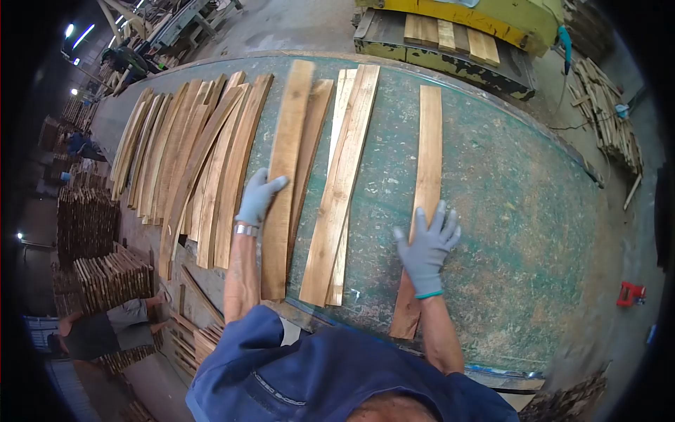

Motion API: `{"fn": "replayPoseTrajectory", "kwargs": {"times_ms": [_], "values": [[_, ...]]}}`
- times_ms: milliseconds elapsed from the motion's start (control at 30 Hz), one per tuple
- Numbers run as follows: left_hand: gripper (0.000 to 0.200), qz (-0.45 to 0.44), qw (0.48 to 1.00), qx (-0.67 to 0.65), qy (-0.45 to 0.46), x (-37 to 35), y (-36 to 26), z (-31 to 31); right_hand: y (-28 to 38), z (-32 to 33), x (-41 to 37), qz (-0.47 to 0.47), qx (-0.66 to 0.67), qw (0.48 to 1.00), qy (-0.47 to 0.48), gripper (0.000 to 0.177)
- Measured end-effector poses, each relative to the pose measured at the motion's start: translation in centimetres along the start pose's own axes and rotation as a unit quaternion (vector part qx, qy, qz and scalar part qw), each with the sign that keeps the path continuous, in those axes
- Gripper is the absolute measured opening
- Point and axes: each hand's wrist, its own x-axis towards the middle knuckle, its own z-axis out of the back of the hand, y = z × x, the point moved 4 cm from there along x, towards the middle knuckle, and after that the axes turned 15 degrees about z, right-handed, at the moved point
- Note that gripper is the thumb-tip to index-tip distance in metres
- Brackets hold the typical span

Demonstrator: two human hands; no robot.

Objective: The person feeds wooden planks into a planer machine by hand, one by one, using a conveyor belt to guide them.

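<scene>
My left hand (pixel 259 197), in a grey glove, is at the left edge of a wide wooden board (pixel 286 141), its thumb against the wood and its other fingers mostly hidden. My right hand (pixel 427 246), gloved too, lies with spread fingers over a single narrow board (pixel 429 141). Between the hands, a board (pixel 344 176) crosses over a paler strip (pixel 342 91). Another brown board (pixel 314 126) lies partly under the wide one. Many boards (pixel 179 148) rest side by side at the left of the green worktable (pixel 506 232).
A yellow-green machine (pixel 492 21) with boards on its bed stands beyond the table. Wood stacks (pixel 86 225) line the left, and a person (pixel 112 327) is at the lower left. Scrap wood (pixel 605 116) and a red object (pixel 631 294) are at the right.
</scene>
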Motion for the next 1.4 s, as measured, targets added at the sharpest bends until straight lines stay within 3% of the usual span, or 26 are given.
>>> {"fn": "replayPoseTrajectory", "kwargs": {"times_ms": [33,100,167,200,267,300,367,433,500,567,600,667,767,867,933,1000,1033,1100,1133,1200,1267,1333,1400], "values": [[0.032,-0.024,0.997,-0.067,0.031,0.4,0.4,0.9,2.1,0.9,0.4,0.024,-0.088,0.996,-0.023,0.088],[0.035,-0.016,0.995,-0.092,0.028,0.2,0.7,3.1,7.1,0.8,2.7,0.030,0.129,0.989,-0.060,0.098],[0.039,0.004,0.996,-0.078,-0.040,0.1,0.2,5.0,11.8,-2.0,4.8,-0.018,0.183,0.982,0.043,0.106],[0.042,0.014,0.995,-0.072,-0.074,0.0,0.1,5.9,12.0,-3.3,5.1,-0.041,0.217,0.974,0.052,0.108],[0.045,0.046,0.995,-0.078,-0.052,1.6,1.9,8.1,12.6,-6.8,5.7,-0.082,0.285,0.953,0.066,0.112],[0.047,0.061,0.994,-0.081,-0.040,2.1,2.5,9.0,12.0,-7.5,5.8,-0.068,0.332,0.941,0.013,0.110],[0.052,0.009,0.991,0.058,-0.119,4.4,5.5,10.0,8.7,-8.0,5.1,-0.049,0.425,0.899,-0.088,0.106],[0.049,-0.014,0.992,0.080,-0.095,3.3,4.6,7.8,6.7,-4.7,4.0,-0.017,0.432,0.900,-0.061,0.102],[0.049,-0.087,0.979,0.137,-0.120,3.7,4.7,5.6,6.2,-2.4,2.7,-0.020,0.158,0.987,0.037,0.093],[0.052,-0.019,0.972,0.223,-0.075,2.5,3.1,2.3,5.6,-3.5,1.1,-0.004,-0.041,0.992,0.116,0.090],[0.054,-0.009,0.958,0.269,-0.103,1.8,2.5,0.8,5.1,-4.3,0.1,0.014,-0.049,0.994,0.092,0.089],[0.059,-0.067,0.853,0.462,-0.232,3.2,5.0,-2.1,3.6,-5.7,-1.5,0.044,-0.069,0.996,0.040,0.086],[0.063,-0.155,0.824,0.518,-0.169,-1.4,1.7,-3.4,1.9,-4.9,-3.0,0.057,-0.178,0.982,0.011,0.086],[0.078,-0.064,0.874,0.405,-0.262,-3.2,-1.7,5.3,0.0,-2.0,-3.3,-0.085,-0.156,0.982,0.058,0.087],[0.086,-0.014,0.810,0.463,-0.359,-1.3,2.0,11.2,-1.5,-0.7,-3.4,-0.121,-0.104,0.984,0.076,0.091],[0.089,-0.027,0.734,0.584,-0.345,-0.3,5.9,12.6,-4.0,0.5,-3.5,-0.131,0.005,0.990,0.044,0.092],[0.085,-0.035,0.743,0.558,-0.369,0.1,6.7,12.7,-4.6,0.6,-3.9,-0.112,0.012,0.993,0.041,0.090],[0.078,-0.053,0.767,0.504,-0.394,0.8,8.4,10.8,-6.3,0.7,-5.7,-0.090,0.013,0.995,0.041,0.087],[0.075,-0.058,0.789,0.486,-0.372,0.4,8.6,8.9,-6.2,-0.1,-7.2,-0.051,-0.071,0.995,0.044,0.080],[0.067,-0.061,0.826,0.448,-0.338,-1.5,8.7,5.8,-4.6,-1.1,-8.7,-0.041,-0.101,0.994,0.019,0.069],[0.062,-0.079,0.837,0.441,-0.313,-3.0,9.5,1.8,-1.2,-1.7,-8.8,-0.068,-0.017,0.998,0.005,0.065],[0.059,-0.089,0.841,0.447,-0.292,-3.6,9.6,-2.1,2.7,-2.0,-8.6,-0.067,-0.099,0.993,0.010,0.064],[0.059,-0.094,0.838,0.449,-0.297,-4.5,8.7,-4.3,2.8,-2.9,-8.2,-0.093,-0.050,0.994,-0.011,0.067]]}}
